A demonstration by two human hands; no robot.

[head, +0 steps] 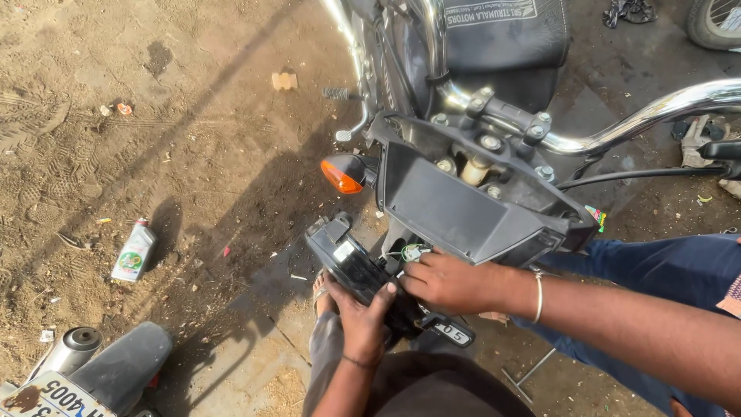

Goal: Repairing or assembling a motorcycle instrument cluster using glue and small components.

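My left hand [359, 320] comes up from below and grips a black headlight-type unit [349, 259] that hangs loose in front of the motorcycle. My right hand [448, 282], with a metal bangle on the wrist, reaches in from the right. Its fingertips pinch at a small white connector with green wires [411, 252] between the unit and the empty black front housing [455, 205]. An orange turn indicator [340, 176] sticks out to the left of the housing. The chrome handlebar [641, 120] runs off to the right above it.
A small grey oil bottle [134, 251] lies on the dirt to the left. The rear of another bike [116, 371], with its exhaust [71, 349], stands at the lower left. A tyre [714, 23] shows at the top right. A sandalled foot [320, 289] is under the unit.
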